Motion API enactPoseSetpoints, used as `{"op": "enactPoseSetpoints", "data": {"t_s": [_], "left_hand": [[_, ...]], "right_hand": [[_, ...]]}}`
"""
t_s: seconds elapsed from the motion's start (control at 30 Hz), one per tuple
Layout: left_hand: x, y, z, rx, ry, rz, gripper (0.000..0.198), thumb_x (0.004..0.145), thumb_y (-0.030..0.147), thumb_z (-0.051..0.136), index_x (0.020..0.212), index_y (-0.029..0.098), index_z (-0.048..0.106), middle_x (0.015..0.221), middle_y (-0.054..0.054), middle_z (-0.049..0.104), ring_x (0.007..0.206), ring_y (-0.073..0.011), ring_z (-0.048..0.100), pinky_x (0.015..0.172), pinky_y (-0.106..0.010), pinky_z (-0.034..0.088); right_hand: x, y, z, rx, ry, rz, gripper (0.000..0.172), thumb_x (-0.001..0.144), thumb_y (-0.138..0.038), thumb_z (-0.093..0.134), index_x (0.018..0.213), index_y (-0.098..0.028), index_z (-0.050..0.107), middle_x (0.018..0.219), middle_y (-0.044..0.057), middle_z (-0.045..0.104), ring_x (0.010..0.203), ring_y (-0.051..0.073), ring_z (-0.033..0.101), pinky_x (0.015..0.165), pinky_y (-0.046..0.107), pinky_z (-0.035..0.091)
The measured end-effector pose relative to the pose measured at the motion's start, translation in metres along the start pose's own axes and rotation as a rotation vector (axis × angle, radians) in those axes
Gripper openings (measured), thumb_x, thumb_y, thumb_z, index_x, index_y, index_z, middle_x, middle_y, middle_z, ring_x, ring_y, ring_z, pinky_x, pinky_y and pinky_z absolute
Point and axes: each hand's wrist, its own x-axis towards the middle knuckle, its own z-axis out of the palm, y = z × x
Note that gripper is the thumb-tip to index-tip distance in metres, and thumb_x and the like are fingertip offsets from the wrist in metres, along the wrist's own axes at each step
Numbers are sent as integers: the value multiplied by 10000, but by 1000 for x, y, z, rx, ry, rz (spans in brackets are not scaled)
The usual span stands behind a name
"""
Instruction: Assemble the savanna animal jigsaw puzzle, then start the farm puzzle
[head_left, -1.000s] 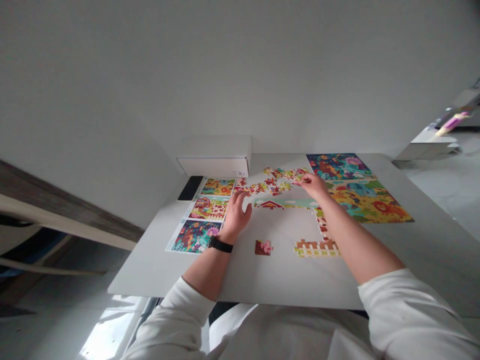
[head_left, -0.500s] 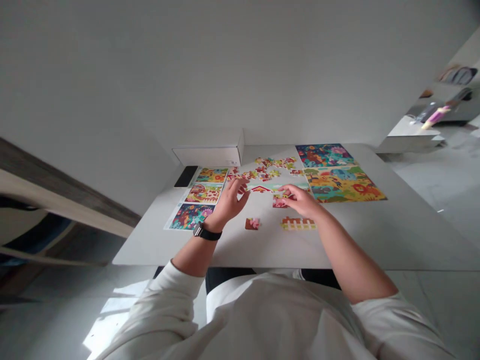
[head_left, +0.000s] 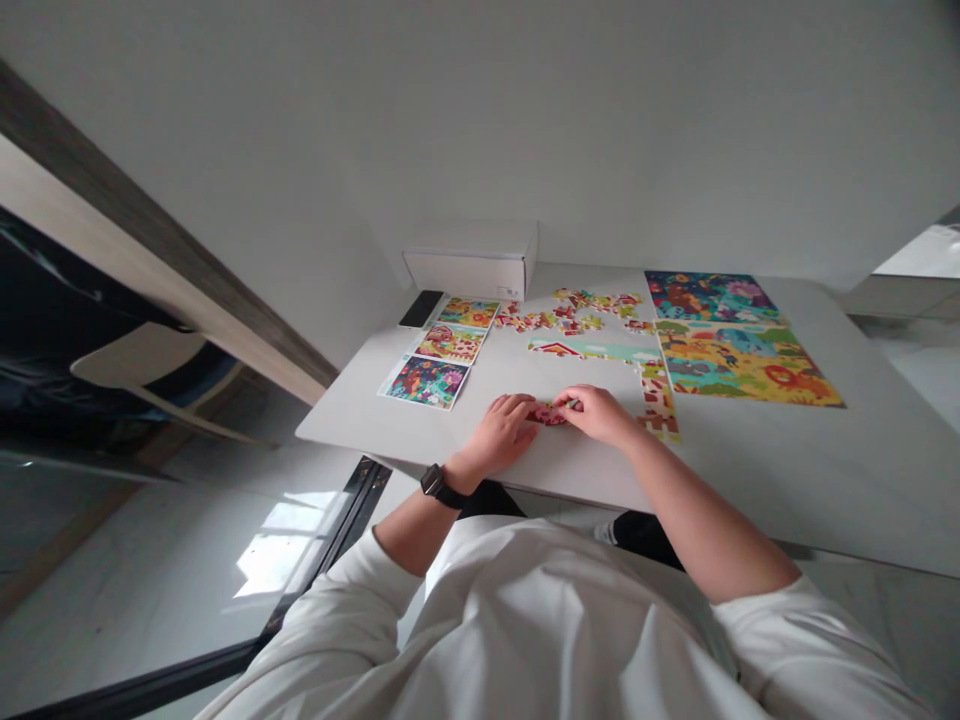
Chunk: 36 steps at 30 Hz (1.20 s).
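My left hand (head_left: 504,432) rests on the table with its fingertips on the left edge of some pink puzzle pieces (head_left: 547,413). From the right, my right hand (head_left: 592,412) pinches a small puzzle piece at the right end of those pink pieces. Beyond my hands lies a joined strip with a red roof (head_left: 556,349) and pale green background. A joined column of pieces (head_left: 657,405) runs down from the strip's right end, just right of my right hand. Loose puzzle pieces (head_left: 574,322) are scattered behind the strip.
Two finished puzzles, one dark blue (head_left: 709,297) and one yellow-green (head_left: 742,362), lie on the right. Three picture cards (head_left: 450,343) lie on the left, near a black phone (head_left: 421,309). A white box (head_left: 471,262) stands against the wall.
Both hands have come nearer to the table's front edge and closer together, over the pink pieces. The fence pieces now show in the right-hand column. The camera view has shifted left.
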Motion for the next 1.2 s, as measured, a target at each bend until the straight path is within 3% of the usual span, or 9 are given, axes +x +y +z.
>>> {"op": "enactPoseSetpoints", "data": {"t_s": [0.13, 0.3, 0.53, 0.73, 1.2], "left_hand": [[-3, 2, 2, 37, -31, -21, 391, 1059, 289, 598, 1444, 262, 655, 1436, -115, 696, 1346, -301, 635, 1271, -575, 403], [-2, 1, 4, 50, -40, -39, 363, 1068, 302, 603, 1412, 303, 716, 1392, -101, 708, 1319, -299, 637, 1283, -593, 380], [-2, 2, 5, 44, -28, -34, 372, 1052, 289, 634, 1407, 328, 739, 1369, -102, 701, 1304, -300, 631, 1284, -597, 385], [-3, 2, 5, 54, -21, -43, 362, 1050, 287, 645, 1392, 349, 747, 1365, -88, 701, 1305, -297, 630, 1304, -603, 352], [-3, 5, 2, 82, -52, -30, 388, 1061, 373, 647, 1439, 389, 735, 1362, -101, 672, 1309, -304, 604, 1304, -618, 324]], "right_hand": [[-3, -1, 3, -97, 5, -87, 144, 925, -192, 757, 1043, -238, 825, 1132, 67, 781, 804, 166, 715, 866, 305, 592], [-7, 0, 1, -192, -36, -178, 196, 913, -164, 770, 1091, -231, 819, 1154, 86, 760, 956, 209, 724, 919, 324, 579], [-9, -3, 0, -374, -49, -180, 224, 942, -198, 763, 1158, -236, 803, 1181, 91, 765, 1084, 253, 720, 1009, 354, 544], [-12, -11, -3, -482, -73, -152, 178, 985, -276, 737, 1145, -250, 812, 1182, 91, 765, 1050, 272, 727, 971, 375, 542], [-13, -14, -4, -507, -75, -82, 159, 986, -309, 747, 1122, -274, 823, 1172, 80, 767, 1036, 265, 730, 937, 362, 543]]}}
